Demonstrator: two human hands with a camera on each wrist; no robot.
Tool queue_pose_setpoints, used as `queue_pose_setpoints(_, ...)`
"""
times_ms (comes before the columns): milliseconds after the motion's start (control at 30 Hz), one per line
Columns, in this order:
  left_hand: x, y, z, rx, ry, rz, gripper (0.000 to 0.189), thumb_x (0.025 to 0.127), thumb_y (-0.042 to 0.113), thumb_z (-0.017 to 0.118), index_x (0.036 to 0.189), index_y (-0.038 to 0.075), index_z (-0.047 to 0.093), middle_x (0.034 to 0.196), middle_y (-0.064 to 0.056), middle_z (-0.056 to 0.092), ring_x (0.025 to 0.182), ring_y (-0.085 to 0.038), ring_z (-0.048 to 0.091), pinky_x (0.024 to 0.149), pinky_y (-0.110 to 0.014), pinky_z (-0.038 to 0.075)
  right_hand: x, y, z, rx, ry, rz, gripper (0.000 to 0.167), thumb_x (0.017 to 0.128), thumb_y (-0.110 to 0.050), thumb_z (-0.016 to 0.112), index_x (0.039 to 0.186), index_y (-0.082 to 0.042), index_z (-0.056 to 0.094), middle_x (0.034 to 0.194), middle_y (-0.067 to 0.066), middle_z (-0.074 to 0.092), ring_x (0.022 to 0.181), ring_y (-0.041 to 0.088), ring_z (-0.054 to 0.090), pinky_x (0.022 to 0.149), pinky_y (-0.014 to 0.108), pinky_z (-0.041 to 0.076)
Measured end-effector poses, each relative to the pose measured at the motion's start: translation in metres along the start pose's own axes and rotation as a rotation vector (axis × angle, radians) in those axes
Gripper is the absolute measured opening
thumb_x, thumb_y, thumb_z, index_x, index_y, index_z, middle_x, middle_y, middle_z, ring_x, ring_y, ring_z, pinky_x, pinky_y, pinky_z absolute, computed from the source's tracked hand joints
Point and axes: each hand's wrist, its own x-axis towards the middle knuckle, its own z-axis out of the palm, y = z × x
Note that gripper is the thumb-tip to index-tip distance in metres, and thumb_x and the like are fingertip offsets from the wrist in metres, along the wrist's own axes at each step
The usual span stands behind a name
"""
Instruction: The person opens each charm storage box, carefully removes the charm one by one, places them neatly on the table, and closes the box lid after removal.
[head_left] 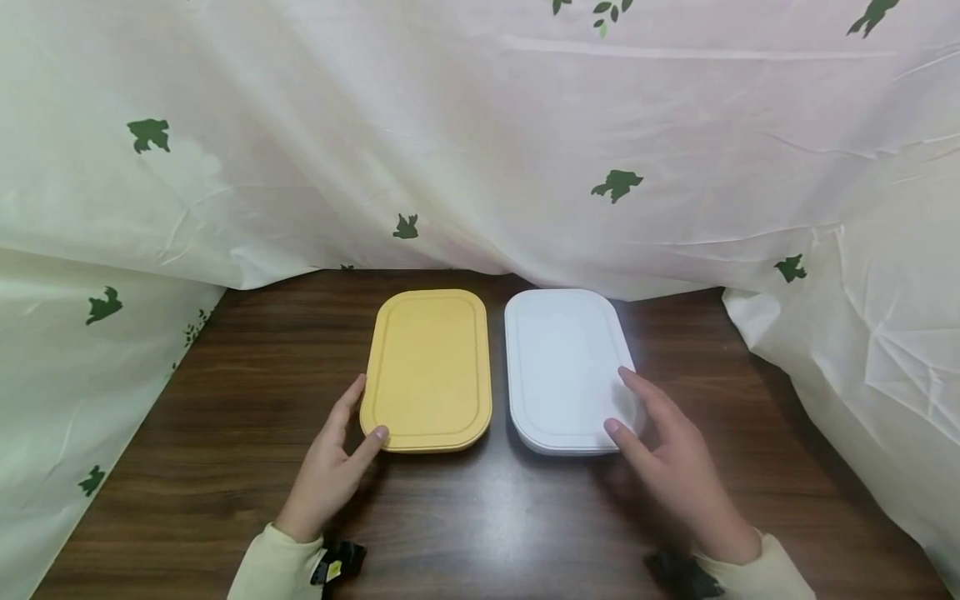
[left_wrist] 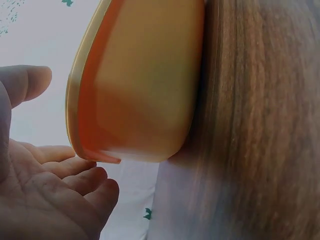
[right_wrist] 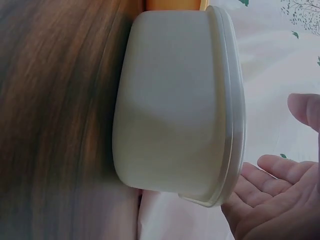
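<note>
A yellow lidded food container stands on the wooden table, left of a white lidded food container. At the yellow one's near left corner is my left hand. Its fingers are spread and loosely bent; in the left wrist view the fingertips meet the rim, while the thumb is apart from it. My right hand is at the white container's right side, thumb and index finger spread over the lid's edge. Seen from the right wrist, its fingers lie beside the rim and the thumb stays clear.
The dark wooden table carries both containers, with a narrow gap between them. A pale curtain with green bird prints hangs behind the table and along both sides. Black straps with cameras sit on both wrists.
</note>
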Motion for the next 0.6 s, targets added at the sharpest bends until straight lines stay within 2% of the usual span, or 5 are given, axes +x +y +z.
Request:
queue_pose_setpoints(67, 0.0, -0.001, 0.001, 0.0, 0.002, -0.001, 0.073, 0.101, 0.029, 0.062, 0.16, 0.014, 0.022, 0.165, -0.009, 0.023, 0.15, -0.029, 0.023, 0.118, -0.053, 0.023, 0.0, 0.0, 0.001, 0.001, 0.013, -0.009, 0.063, 0.094, -0.026, 0.072, 0.151, -0.016, 0.047, 0.151, 0.012, 0.049, 0.138, 0.038, 0.043, 0.106, 0.064, 0.037)
queue_pose_setpoints(300, 0.001, -0.006, 0.005, -0.025, 0.026, 0.024, 0.073, 0.101, 0.024, 0.062, 0.16, 0.008, 0.022, 0.165, -0.013, 0.023, 0.149, -0.029, 0.024, 0.113, -0.014, 0.021, 0.0, -0.004, 0.007, 0.017, 0.012, -0.048, 0.059, 0.094, -0.023, 0.073, 0.148, -0.016, 0.05, 0.148, 0.007, 0.052, 0.136, 0.034, 0.048, 0.105, 0.059, 0.04)
queue_pose_setpoints(400, 0.001, -0.007, 0.006, -0.02, 0.032, 0.028, 0.073, 0.102, 0.023, 0.062, 0.16, 0.006, 0.021, 0.164, -0.015, 0.022, 0.149, -0.029, 0.025, 0.113, -0.015, 0.022, 0.0, -0.005, 0.01, 0.026, 0.011, -0.065, 0.058, 0.094, -0.021, 0.073, 0.147, -0.016, 0.051, 0.148, 0.005, 0.053, 0.135, 0.031, 0.049, 0.111, 0.039, 0.042)
queue_pose_setpoints(500, 0.001, -0.008, 0.007, 0.002, 0.038, 0.032, 0.072, 0.102, 0.023, 0.061, 0.16, 0.005, 0.021, 0.164, -0.016, 0.022, 0.149, -0.029, 0.024, 0.112, -0.011, 0.021, -0.001, -0.007, 0.013, 0.047, 0.024, -0.097, 0.059, 0.092, -0.017, 0.075, 0.146, -0.015, 0.053, 0.146, 0.004, 0.054, 0.135, 0.021, 0.049, 0.109, 0.014, 0.034)
queue_pose_setpoints(600, 0.001, -0.008, 0.008, 0.017, 0.042, 0.04, 0.073, 0.102, 0.022, 0.061, 0.16, 0.005, 0.02, 0.164, -0.017, 0.022, 0.15, -0.03, 0.023, 0.108, -0.004, 0.019, -0.001, -0.009, 0.016, 0.076, 0.04, -0.139, 0.059, 0.089, -0.011, 0.076, 0.144, -0.011, 0.054, 0.144, 0.004, 0.056, 0.134, 0.011, 0.049, 0.105, 0.005, 0.029)
